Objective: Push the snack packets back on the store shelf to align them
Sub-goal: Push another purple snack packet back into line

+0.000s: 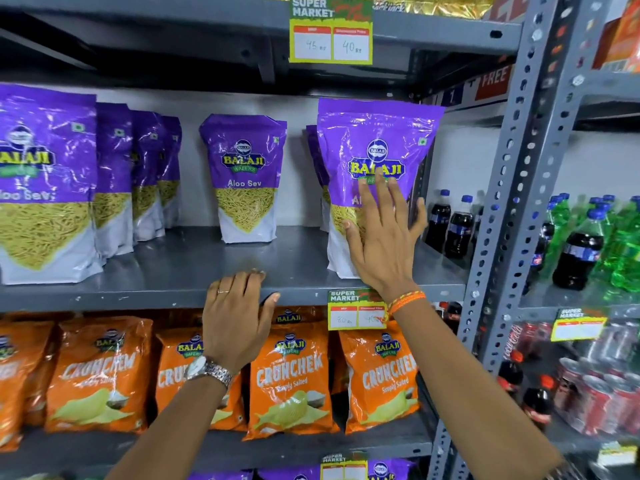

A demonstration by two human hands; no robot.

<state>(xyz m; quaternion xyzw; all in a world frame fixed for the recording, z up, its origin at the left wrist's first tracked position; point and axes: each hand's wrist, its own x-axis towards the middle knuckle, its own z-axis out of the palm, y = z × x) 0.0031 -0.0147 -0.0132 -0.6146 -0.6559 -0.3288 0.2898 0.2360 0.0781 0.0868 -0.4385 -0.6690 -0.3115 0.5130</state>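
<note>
- The grey metal shelf holds glossy purple stand-up pouches with a crinkled sheen and pale bases.
- The right front pouch reads "BALAJI"; the middle pouch, farther back, reads "BALAJI WAFERS Aloo Sev".
- Orange packets below read "CRUNCHEX Simply Salted"; a price tag above reads "SUPER MARKET", 45 and 40.
- The right hand lies flat with fingers spread against the right front pouch, gripping nothing.
- The left hand, with ring and metal watch, rests open on the shelf's near edge, fingers curled over it.
</note>
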